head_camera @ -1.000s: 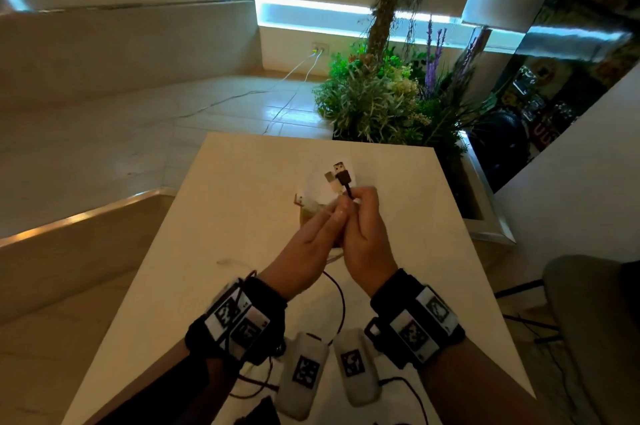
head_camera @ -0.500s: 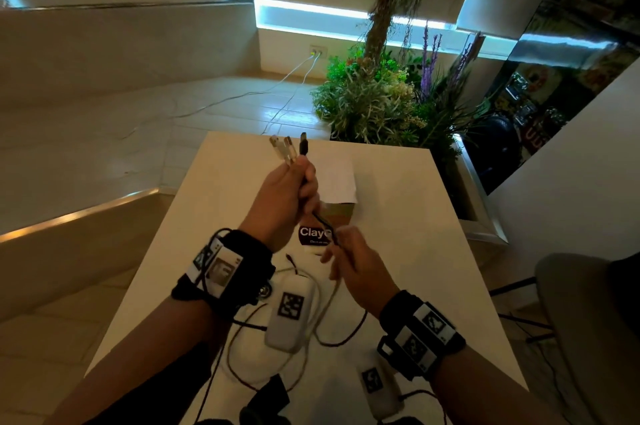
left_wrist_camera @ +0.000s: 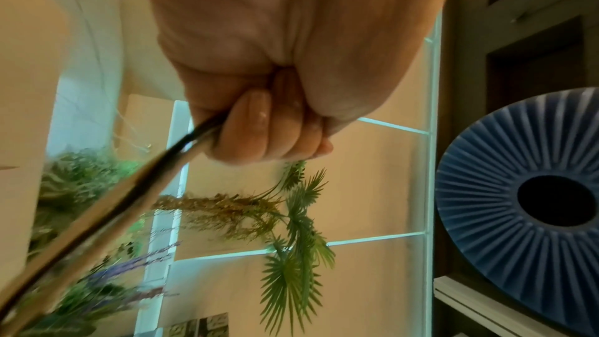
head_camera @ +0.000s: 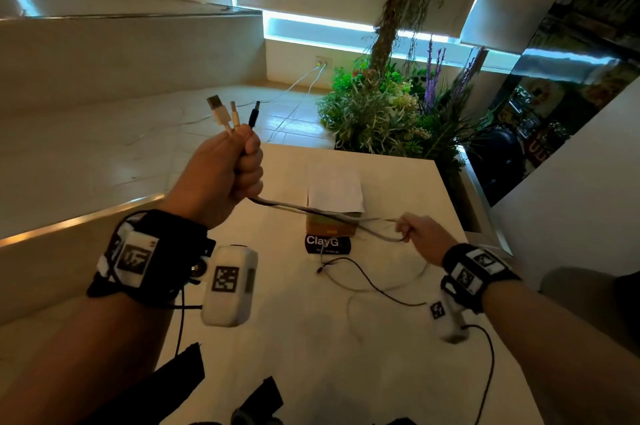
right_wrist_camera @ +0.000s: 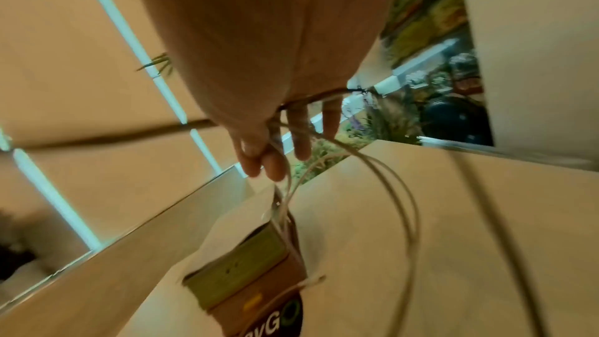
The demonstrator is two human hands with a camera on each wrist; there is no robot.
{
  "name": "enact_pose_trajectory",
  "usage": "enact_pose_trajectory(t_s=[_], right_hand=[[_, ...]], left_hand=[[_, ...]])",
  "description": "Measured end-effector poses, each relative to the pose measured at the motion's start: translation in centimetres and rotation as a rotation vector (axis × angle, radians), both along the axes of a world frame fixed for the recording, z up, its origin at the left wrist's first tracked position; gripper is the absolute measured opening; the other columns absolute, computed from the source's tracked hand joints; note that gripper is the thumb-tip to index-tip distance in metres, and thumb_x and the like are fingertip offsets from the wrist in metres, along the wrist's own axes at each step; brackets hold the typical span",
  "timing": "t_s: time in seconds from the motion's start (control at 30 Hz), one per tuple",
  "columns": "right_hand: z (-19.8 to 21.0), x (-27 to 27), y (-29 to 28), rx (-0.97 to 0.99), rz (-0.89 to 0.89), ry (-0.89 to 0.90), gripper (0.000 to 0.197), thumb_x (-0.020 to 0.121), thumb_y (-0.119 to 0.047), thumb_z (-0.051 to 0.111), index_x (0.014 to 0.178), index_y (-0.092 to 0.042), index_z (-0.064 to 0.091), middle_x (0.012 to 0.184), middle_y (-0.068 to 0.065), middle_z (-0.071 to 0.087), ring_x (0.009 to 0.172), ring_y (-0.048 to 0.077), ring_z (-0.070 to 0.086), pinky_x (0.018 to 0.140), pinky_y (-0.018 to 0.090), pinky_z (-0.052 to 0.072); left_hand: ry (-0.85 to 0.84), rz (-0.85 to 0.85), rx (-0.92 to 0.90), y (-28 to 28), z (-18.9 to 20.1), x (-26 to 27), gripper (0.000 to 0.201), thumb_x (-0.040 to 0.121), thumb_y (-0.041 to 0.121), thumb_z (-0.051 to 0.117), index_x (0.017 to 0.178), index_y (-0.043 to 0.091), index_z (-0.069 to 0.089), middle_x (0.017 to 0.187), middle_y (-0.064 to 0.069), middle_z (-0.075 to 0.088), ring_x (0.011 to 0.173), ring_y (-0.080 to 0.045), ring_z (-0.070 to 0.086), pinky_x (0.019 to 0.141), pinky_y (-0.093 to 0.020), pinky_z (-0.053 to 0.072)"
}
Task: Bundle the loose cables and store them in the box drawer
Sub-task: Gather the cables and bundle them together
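My left hand (head_camera: 239, 165) is raised above the table's far left, fist gripping the cables (head_camera: 311, 211) near their plug ends (head_camera: 233, 115), two white and one black, which stick up out of it. The cables run taut rightwards to my right hand (head_camera: 410, 229), which pinches them between thumb and fingers (right_wrist_camera: 272, 160) lower down on the right. Loose white and black cable loops (head_camera: 374, 286) hang down onto the table. The small brown box (head_camera: 330, 232) with a white lid and a "ClayG" label stands on the table under the cables. In the left wrist view the fist (left_wrist_camera: 259, 124) grips blurred cable (left_wrist_camera: 97, 217).
The white table (head_camera: 346, 355) has planters with greenery (head_camera: 377, 113) past its far edge and a dark chair (head_camera: 588, 303) on the right. A tiled floor and step lie to the left. Wrist-camera units and their black leads hang under both wrists.
The hands have drawn apart: the left rose up and left with the plug ends, the right slid down and right along the cables, pulling them taut over the box.
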State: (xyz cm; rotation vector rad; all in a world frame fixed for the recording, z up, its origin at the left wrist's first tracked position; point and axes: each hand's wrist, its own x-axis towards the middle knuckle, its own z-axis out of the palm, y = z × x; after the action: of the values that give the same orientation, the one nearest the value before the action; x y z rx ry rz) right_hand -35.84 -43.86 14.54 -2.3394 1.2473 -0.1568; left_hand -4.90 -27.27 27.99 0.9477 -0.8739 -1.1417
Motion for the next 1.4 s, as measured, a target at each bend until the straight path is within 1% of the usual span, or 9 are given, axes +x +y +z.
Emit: enact_pose_trajectory(t_s=[0.13, 0.33, 0.5, 0.63, 0.7, 0.83, 0.97, 1.2, 1.4], right_hand=[[1.4, -2.1, -2.7, -0.088, -0.168, 0.211, 0.026, 0.092, -0.015, 0.044, 0.072, -0.03, 0.051, 0.081, 0.007, 0.066, 0.081, 0.031, 0.061, 0.074, 0.041, 0.05], [5.2, -1.4, -3.7, -0.406, -0.568, -0.552, 0.021, 0.088, 0.005, 0.042, 0.1, -0.001, 0.058, 0.099, 0.021, 0.06, 0.087, 0.026, 0.052, 0.074, 0.032, 0.037], [4.0, -0.7, -3.2, -0.18, -0.021, 0.294, 0.01, 0.087, -0.012, 0.057, 0.096, -0.011, 0.063, 0.1, 0.014, 0.066, 0.096, 0.033, 0.059, 0.077, 0.035, 0.043], [5.6, 1.5, -1.2, -0.153, 0.085, 0.585, 0.038, 0.079, -0.039, 0.065, 0.115, -0.039, 0.053, 0.121, -0.001, 0.058, 0.116, 0.028, 0.046, 0.093, 0.042, 0.032], [6.8, 4.1, 1.4, -0.149, 0.218, 0.429, 0.039, 0.08, -0.038, 0.064, 0.117, -0.037, 0.054, 0.127, -0.007, 0.057, 0.119, 0.025, 0.044, 0.091, 0.04, 0.029], [9.5, 9.9, 8.7, 0.105, 0.328, -0.367, 0.027, 0.083, -0.023, 0.066, 0.11, -0.024, 0.063, 0.116, -0.003, 0.065, 0.106, 0.006, 0.057, 0.095, 0.028, 0.045], [8.2, 13.4, 13.0, 0.239, 0.199, -0.726, 0.022, 0.079, -0.012, 0.071, 0.096, -0.009, 0.057, 0.091, 0.002, 0.066, 0.077, 0.001, 0.062, 0.076, 0.022, 0.052], [6.4, 13.2, 13.5, 0.364, 0.187, -0.803, 0.023, 0.086, 0.007, 0.053, 0.094, -0.013, 0.043, 0.082, 0.003, 0.051, 0.059, 0.004, 0.06, 0.06, 0.02, 0.052], [1.9, 10.2, 12.8, 0.369, 0.199, -0.484, 0.018, 0.093, -0.007, 0.045, 0.085, -0.022, 0.046, 0.085, 0.0, 0.057, 0.07, 0.008, 0.064, 0.07, 0.029, 0.059]], left_hand=[[-0.043, -0.02, 0.009, 1.0, 1.3, 1.9, 0.04, 0.098, 0.03, 0.027, 0.061, 0.021, 0.039, 0.045, 0.011, 0.027, 0.036, -0.005, 0.017, 0.035, -0.019, 0.017], [-0.172, -0.128, 0.115, 2.3, 0.2, 2.5, 0.032, 0.088, 0.035, 0.037, 0.062, 0.019, 0.043, 0.046, 0.01, 0.029, 0.036, -0.006, 0.02, 0.035, -0.019, 0.02], [-0.142, -0.102, 0.118, 3.0, 0.1, 3.2, 0.038, 0.096, 0.032, 0.032, 0.062, 0.02, 0.044, 0.048, 0.01, 0.029, 0.037, -0.005, 0.021, 0.035, -0.019, 0.021], [-0.036, -0.049, 0.04, 2.5, -0.4, 1.7, 0.04, 0.098, 0.03, 0.027, 0.062, 0.02, 0.041, 0.046, 0.011, 0.028, 0.039, -0.007, 0.014, 0.038, -0.02, 0.016], [0.025, -0.044, -0.007, 1.8, -0.7, 0.3, 0.041, 0.099, 0.029, 0.025, 0.062, 0.02, 0.04, 0.045, 0.013, 0.029, 0.037, -0.004, 0.016, 0.036, -0.018, 0.018], [0.059, 0.017, -0.08, 0.5, -1.4, -2.8, 0.037, 0.097, 0.03, 0.028, 0.064, 0.019, 0.04, 0.046, 0.012, 0.028, 0.037, -0.004, 0.019, 0.038, -0.019, 0.018], [0.019, 0.086, -0.127, 0.1, -1.6, -4.6, 0.032, 0.093, 0.032, 0.034, 0.065, 0.019, 0.042, 0.05, 0.008, 0.025, 0.046, -0.012, 0.012, 0.046, -0.03, 0.012], [-0.025, 0.048, -0.092, 0.3, -2.0, -4.9, 0.037, 0.101, 0.025, 0.025, 0.068, 0.017, 0.04, 0.051, 0.007, 0.024, 0.044, -0.009, 0.016, 0.044, -0.026, 0.015], [-0.068, 0.052, -0.071, 0.3, 0.1, -2.4, 0.039, 0.1, 0.025, 0.027, 0.065, 0.018, 0.042, 0.05, 0.007, 0.028, 0.042, -0.009, 0.02, 0.039, -0.019, 0.024]])
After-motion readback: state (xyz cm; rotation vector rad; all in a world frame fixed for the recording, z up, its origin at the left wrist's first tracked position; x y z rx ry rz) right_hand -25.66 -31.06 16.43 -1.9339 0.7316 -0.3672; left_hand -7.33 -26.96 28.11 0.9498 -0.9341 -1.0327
